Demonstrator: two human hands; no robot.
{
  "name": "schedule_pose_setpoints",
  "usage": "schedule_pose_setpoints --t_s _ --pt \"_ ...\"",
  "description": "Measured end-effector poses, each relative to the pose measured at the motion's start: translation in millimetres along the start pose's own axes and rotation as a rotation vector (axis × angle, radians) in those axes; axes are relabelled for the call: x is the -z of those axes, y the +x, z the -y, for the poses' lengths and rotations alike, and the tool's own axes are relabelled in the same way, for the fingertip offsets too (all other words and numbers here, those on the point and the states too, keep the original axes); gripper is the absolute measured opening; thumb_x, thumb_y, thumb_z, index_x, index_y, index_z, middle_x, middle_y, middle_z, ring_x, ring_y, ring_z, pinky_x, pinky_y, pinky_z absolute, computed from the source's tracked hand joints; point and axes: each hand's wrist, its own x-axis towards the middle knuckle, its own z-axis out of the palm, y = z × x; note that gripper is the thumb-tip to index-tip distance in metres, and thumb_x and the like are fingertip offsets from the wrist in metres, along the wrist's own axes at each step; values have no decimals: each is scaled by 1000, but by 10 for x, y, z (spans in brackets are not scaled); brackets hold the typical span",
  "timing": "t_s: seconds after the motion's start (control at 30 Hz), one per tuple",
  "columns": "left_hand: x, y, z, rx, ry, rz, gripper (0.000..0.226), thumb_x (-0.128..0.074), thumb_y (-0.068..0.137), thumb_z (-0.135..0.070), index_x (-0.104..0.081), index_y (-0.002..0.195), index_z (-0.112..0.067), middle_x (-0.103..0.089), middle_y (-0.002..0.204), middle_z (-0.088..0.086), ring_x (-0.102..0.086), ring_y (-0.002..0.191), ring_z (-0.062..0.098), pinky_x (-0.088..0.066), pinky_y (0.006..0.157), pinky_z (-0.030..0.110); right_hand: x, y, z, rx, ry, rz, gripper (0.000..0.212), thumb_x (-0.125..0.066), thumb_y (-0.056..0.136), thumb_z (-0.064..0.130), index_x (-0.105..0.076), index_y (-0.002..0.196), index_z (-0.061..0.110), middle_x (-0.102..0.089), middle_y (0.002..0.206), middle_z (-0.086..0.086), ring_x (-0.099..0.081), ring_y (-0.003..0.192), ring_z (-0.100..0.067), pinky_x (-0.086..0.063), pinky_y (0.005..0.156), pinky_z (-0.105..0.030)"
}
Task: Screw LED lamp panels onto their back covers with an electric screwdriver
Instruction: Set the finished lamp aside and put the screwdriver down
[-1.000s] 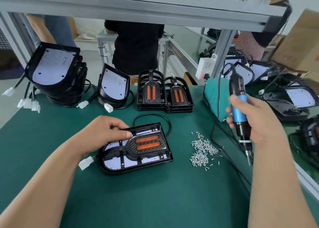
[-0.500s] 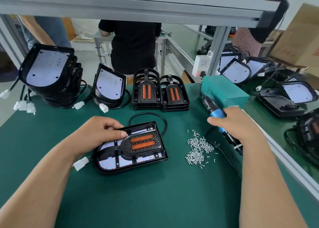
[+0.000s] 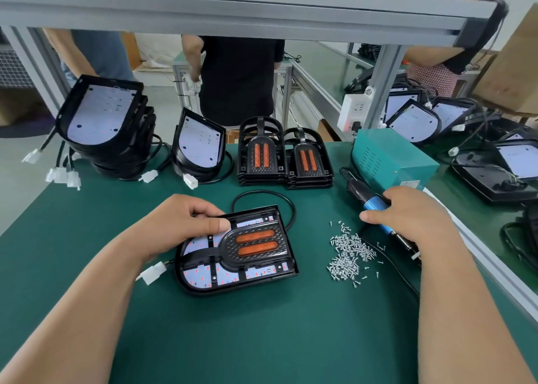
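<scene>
Across the green-matted desk (image 3: 262, 340), a teal metal control box (image 3: 393, 159) stands at the far right. Nearer, at centre, lies the black D-shaped lamp assembly (image 3: 256, 242), its white LED panel seated in the back cover under a frame with two orange reflectors. The left hand (image 3: 180, 226) has its grip clenched on the far-left edge, fingers curled over the rim and thumb pressing the frame. The assembly looks like light, rigid plastic that may skate on the mat, so holding the rim and bearing down, clear of the LED face, seems wise. The right hand (image 3: 407, 220) grasps the blue-handled electric screwdriver (image 3: 374, 203), held low beside a heap of small silver screws (image 3: 348, 255). A white plug connector (image 3: 151, 272) trails from the assembly's near-left side.
</scene>
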Motion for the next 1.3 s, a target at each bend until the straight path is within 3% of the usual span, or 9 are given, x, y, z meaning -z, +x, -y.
schedule_pose_setpoints --t_s 0.23,0.37,0.5,0.6,0.77,0.9,0.97,1.13,1.3 --pt "-6 -66 -102 6 37 41 54 -84 61 -69 -85 94 -26 -81 94 3 -75 88 16 -57 100 47 82 -114 268 259 247 -297 30 -68 97 47 -73 120 27 -67 108 1 -64 94 -21 -45 81 -36" --pt "9 -51 -102 23 76 82 66 -84 62 -75 -82 92 -17 -74 94 24 -65 79 17 -55 88 51 -72 -246 666 617 259 -67 23 -67 100 35 -74 122 38 -61 104 17 -59 91 6 -44 81 -24" --pt "-10 -56 -105 53 135 94 84 -81 61 -83 -72 86 -3 -54 72 11 -48 69 17 -37 71 35 -315 -285 930 757 140 155 27 -69 103 29 -71 129 35 -58 109 12 -58 100 -8 -46 89 -34" --pt "-35 -38 -94 28 189 80 87 -77 67 -83 -58 78 1 -37 69 5 -35 65 18 -27 64 33 -441 -288 999 799 95 200 8 -71 101 27 -68 108 25 -52 101 7 -56 94 -14 -47 86 -43" --pt "-67 -30 -67 -38 166 -7 70 -74 79 -78 -44 65 -16 -26 63 -5 -25 56 14 -22 48 18 -539 -264 1006 806 200 178 10 -72 100 22 -65 103 28 -47 105 16 -54 95 -3 -48 86 -34" --pt "-68 5 -23 6 -140 -26 77 -76 78 -77 -64 83 -1 -59 71 13 -49 68 21 -43 70 33 -527 -263 1042 750 407 114 18 -63 103 16 -61 97 34 -56 106 13 -57 97 -3 -48 88 -32" --pt "-114 14 -35 21 -296 -48 65 -75 85 -68 -79 101 -6 -78 101 24 -74 88 35 -57 90 48 -497 -267 1068 641 499 46 16 -59 103 21 -59 95 34 -66 99 9 -62 92 -11 -53 85 -39" --pt "-223 75 -103 81 -466 -150 51 -69 94 -59 -83 106 -12 -80 108 15 -78 98 33 -63 83 39 -455 -269 1116 482 619 -174 24 -53 109 41 -60 88 31 -64 71 12 -56 60 -5 -41 55 -26" --pt "-492 95 -183 148 -434 -312 60 -63 91 -67 -79 87 -10 -80 91 19 -69 71 27 -53 74 39 -487 -293 1206 251 1306 229 28 -50 112 20 -72 102 6 -56 69 5 -46 51 -9 -58 51 -30"
